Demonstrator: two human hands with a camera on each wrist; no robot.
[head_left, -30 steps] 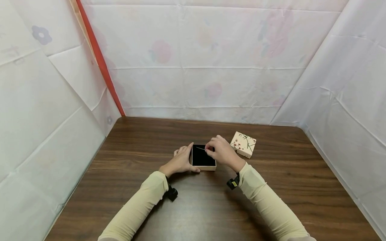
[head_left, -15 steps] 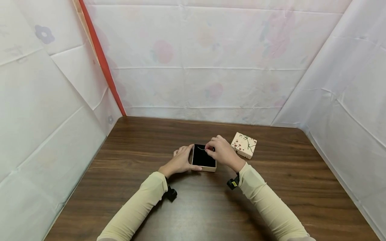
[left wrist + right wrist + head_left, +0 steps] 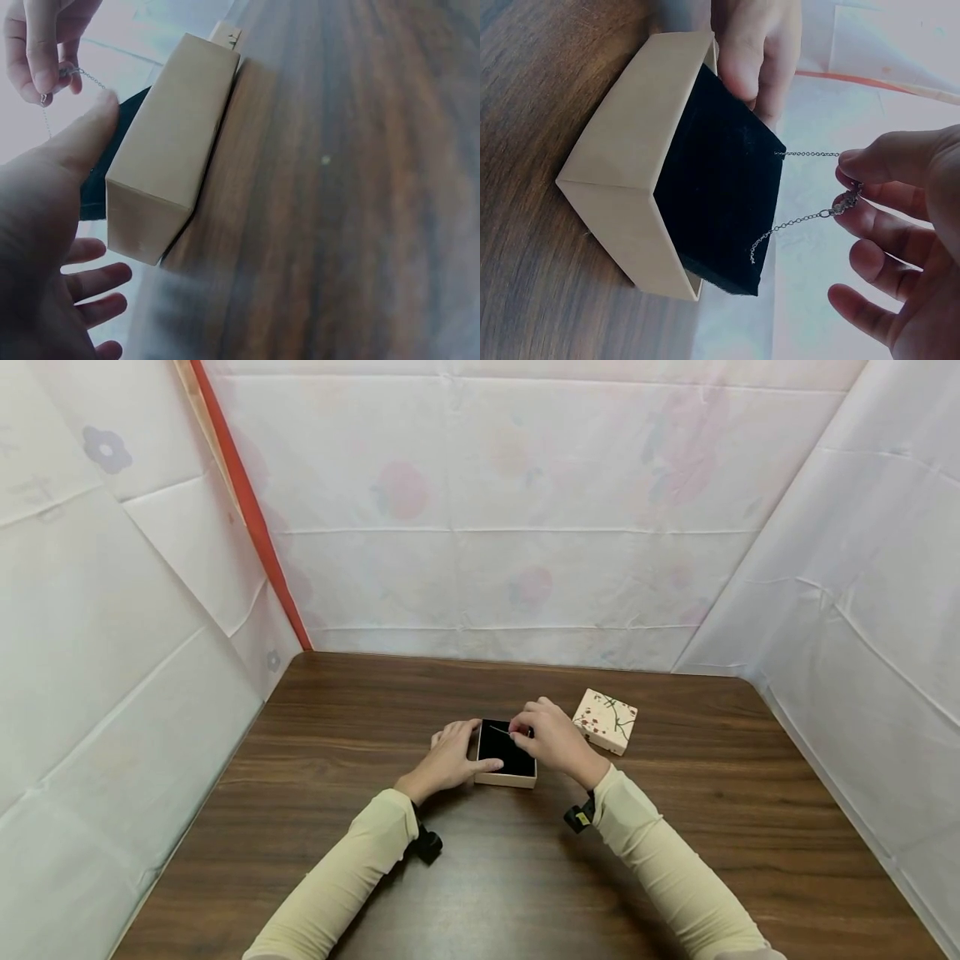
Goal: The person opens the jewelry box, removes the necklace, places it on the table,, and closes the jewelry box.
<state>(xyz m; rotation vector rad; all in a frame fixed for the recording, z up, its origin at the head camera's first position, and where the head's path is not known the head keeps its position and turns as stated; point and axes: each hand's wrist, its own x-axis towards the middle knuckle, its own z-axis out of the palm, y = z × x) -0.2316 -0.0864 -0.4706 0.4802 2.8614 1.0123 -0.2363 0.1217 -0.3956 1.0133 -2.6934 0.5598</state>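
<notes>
Right wrist view has it best: here's the silvery chain (image 3: pixel 798 220), strung between the black insert (image 3: pixel 712 172) and the right hand (image 3: pixel 907 217), whose thumb and forefinger pinch it while the other fingers stand apart, slightly bent. Two strands run back from that pinch to the insert's raised edge, and whether they're tucked in there or merely pass over, I can't tell. The insert itself sits tilted, part of it proud of the open cream box (image 3: pixel 611 217). Now the relation that matters: from head height, the chain lies to the left of the right fingertips, its visible length slanting left and a touch away across the far part of the box, so the right hand is the nearer one. Over on the box's left side, the left hand (image 3: pixel 446 760) has its thumb reaching across the near corner, fingers parted from it and relaxed; how hard that thumb presses, if at all, doesn't show. Head view gives just one thin line of chain; the right wrist separates both strands, and the left wrist adds the box's plain outer wall. Further out, the flowered lid (image 3: pixel 606 720) rests beyond the right wrist, on the dark wooden table (image 3: pixel 480 893), with white patterned cloth (image 3: pixel 480 452) behind.
</notes>
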